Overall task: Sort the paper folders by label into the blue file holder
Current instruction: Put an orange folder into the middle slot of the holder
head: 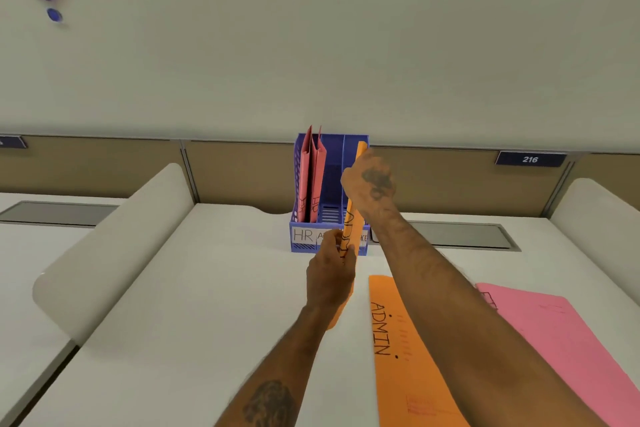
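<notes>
Both hands are holding one orange folder [354, 222] edge-on, tilted, with lettering starting "ADM" showing on it. The left hand [330, 274] is gripping its lower end, with the fingers [333, 242] curled round the edge, just in front of the blue file holder [330, 146]. The right hand [369, 184] is clasping the folder's upper part, back of the hand facing the camera. The folder's top corner is reaching up by the holder's right side, at rim height. Which slot it is lining up with, cannot tell.

The file holder is standing on the worktop [207, 288] against the back partition. Its front strip is reading "HR" on the left, and the other labels are partly covered by the hand and folder. Two red folders [311, 180] marked HR are standing upright in the left compartment. The middle compartment is showing only its blue slats.

A second orange folder [408, 357] marked "ADMIN" is lying flat on the worktop at the right, under the right forearm. A pink folder [561, 350] is lying flat just beside it, further right. A plate reading 216 [530, 159] is sitting on the partition at the right.
</notes>
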`<state>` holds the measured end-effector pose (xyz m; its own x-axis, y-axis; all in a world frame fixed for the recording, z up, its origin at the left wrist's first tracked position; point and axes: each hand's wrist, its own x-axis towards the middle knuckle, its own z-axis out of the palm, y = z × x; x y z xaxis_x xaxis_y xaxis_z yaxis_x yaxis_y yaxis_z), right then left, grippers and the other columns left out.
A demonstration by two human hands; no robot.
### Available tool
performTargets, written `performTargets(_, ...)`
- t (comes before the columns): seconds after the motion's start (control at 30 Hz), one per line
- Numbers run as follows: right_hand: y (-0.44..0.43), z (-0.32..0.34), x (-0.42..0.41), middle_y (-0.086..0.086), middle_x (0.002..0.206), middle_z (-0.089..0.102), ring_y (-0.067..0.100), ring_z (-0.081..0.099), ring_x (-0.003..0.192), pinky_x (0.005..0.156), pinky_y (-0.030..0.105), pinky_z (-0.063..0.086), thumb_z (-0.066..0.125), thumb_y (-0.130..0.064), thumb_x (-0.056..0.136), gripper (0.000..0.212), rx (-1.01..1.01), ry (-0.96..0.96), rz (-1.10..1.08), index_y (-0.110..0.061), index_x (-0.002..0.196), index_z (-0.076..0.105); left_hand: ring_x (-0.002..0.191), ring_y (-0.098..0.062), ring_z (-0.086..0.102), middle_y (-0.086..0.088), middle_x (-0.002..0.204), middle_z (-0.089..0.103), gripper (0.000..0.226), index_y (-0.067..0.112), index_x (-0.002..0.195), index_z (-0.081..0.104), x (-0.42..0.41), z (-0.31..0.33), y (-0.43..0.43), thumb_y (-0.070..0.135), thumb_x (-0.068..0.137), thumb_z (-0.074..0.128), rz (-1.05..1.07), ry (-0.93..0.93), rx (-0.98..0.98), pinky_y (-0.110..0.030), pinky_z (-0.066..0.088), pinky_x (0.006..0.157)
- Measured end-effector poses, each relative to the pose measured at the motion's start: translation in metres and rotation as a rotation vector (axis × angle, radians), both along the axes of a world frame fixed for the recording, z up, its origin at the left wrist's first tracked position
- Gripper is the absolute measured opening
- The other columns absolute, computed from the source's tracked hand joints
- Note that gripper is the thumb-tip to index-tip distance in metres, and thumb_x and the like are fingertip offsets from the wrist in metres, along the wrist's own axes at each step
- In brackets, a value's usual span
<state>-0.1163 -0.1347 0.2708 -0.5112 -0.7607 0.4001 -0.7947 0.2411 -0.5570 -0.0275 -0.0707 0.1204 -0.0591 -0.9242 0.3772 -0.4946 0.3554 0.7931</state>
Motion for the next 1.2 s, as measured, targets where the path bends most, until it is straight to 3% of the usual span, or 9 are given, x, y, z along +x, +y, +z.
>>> performTargets(0.2, -0.015, 0.015, 0.015, 0.01, 0.1, 0.061, 0.022, 0.052, 0.077, 0.058, 0.032, 0.04, 0.056, -0.02, 0.09, 0.031, -0.055, 0.016, -0.006, -0.006, 0.115, 0.048, 0.091, 0.003, 0.059, 0.022, 0.1, 0.055, 0.05, 0.033, 0.106, 0.053, 0.043, 0.013, -0.033, 0.073, 0.089, 0.028, -0.173, -0.008, -0.047, -0.011, 0.042, 0.067)
performTargets(0.27, -0.02, 0.022, 0.016, 0.01, 0.098, 0.061, 0.026, 0.057, 0.079, 0.058, 0.032, 0.04, 0.054, -0.021, 0.09, 0.031, -0.064, 0.032, -0.003, -0.006, 0.116, 0.046, 0.095, 0.0, 0.059, 0.016, 0.102, 0.059, 0.045, 0.032, 0.102, 0.054, 0.053, 0.02, -0.049, 0.068, 0.093, 0.029, -0.196, -0.009, -0.058, -0.022, 0.051, 0.071)
performTargets(0.37, -0.027, 0.031, 0.018, 0.009, 0.089, 0.058, 0.027, 0.06, 0.075, 0.057, 0.034, 0.046, 0.052, -0.024, 0.092, 0.031, -0.08, 0.06, 0.02, -0.007, 0.116, 0.045, 0.108, -0.013, 0.058, 0.003, 0.117, 0.06, 0.034, 0.022, 0.116, 0.055, 0.06, 0.037, -0.082, 0.049, 0.101, 0.041, -0.163, -0.125, -0.121, -0.037, 0.057, 0.083)
performTargets(0.43, -0.032, 0.036, 0.018, 0.007, 0.083, 0.054, 0.027, 0.06, 0.073, 0.059, 0.038, 0.051, 0.051, -0.025, 0.092, 0.031, -0.087, 0.072, 0.051, -0.008, 0.117, 0.044, 0.124, -0.018, 0.049, -0.002, 0.133, 0.052, 0.039, 0.016, 0.131, 0.048, 0.059, 0.049, -0.106, 0.038, 0.099, 0.052, -0.153, -0.289, -0.165, -0.04, 0.054, 0.094)
performTargets(0.5, -0.037, 0.039, 0.015, 0.006, 0.078, 0.055, 0.026, 0.059, 0.066, 0.056, 0.038, 0.051, 0.049, -0.026, 0.091, 0.028, -0.113, 0.079, 0.074, -0.01, 0.114, 0.043, 0.138, -0.024, 0.035, -0.006, 0.148, 0.038, 0.06, 0.014, 0.145, 0.035, 0.056, 0.062, -0.126, 0.033, 0.094, 0.061, -0.181, -0.423, -0.179, -0.043, 0.044, 0.109)
performTargets(0.6, -0.049, 0.042, 0.01, -0.002, 0.065, 0.047, 0.015, 0.048, 0.051, 0.042, 0.024, 0.033, 0.049, -0.026, 0.091, 0.026, -0.196, 0.076, 0.09, -0.01, 0.112, 0.045, 0.151, -0.031, 0.009, -0.011, 0.162, 0.013, 0.089, 0.014, 0.156, 0.011, 0.051, 0.076, -0.155, 0.037, 0.09, 0.065, -0.19, -0.608, -0.184, -0.048, 0.02, 0.122)
performTargets(0.87, -0.092, 0.039, -0.009, -0.003, 0.061, 0.049, 0.014, 0.05, 0.045, 0.041, 0.021, 0.033, 0.047, -0.023, 0.096, 0.031, -0.332, 0.094, 0.17, -0.009, 0.123, 0.044, 0.15, -0.029, -0.021, -0.009, 0.164, -0.019, 0.101, 0.02, 0.156, -0.012, 0.022, 0.096, -0.229, 0.039, 0.09, 0.063, -0.223, -0.903, -0.158, -0.053, -0.001, 0.12)
performTargets(1.0, -0.117, 0.029, -0.012, -0.003, 0.062, 0.05, 0.017, 0.052, 0.045, 0.045, 0.025, 0.041, 0.048, -0.019, 0.096, 0.03, -0.391, 0.117, 0.222, -0.006, 0.123, 0.045, 0.15, -0.029, -0.021, -0.008, 0.164, -0.018, 0.101, 0.024, 0.156, -0.011, 0.02, 0.091, -0.25, 0.036, 0.089, 0.064, -0.237, -0.958, -0.137, -0.053, -0.004, 0.119)
performTargets(1.2, -0.156, 0.017, -0.011, -0.004, 0.062, 0.047, 0.009, 0.041, 0.042, 0.043, 0.011, 0.026, 0.052, -0.015, 0.094, 0.036, -0.454, 0.133, 0.209, 0.0, 0.126, 0.047, 0.152, -0.025, -0.012, -0.003, 0.166, -0.01, 0.093, 0.032, 0.155, -0.009, 0.043, 0.071, -0.268, 0.028, 0.091, 0.058, -0.203, -0.871, -0.196, -0.048, 0.002, 0.12)
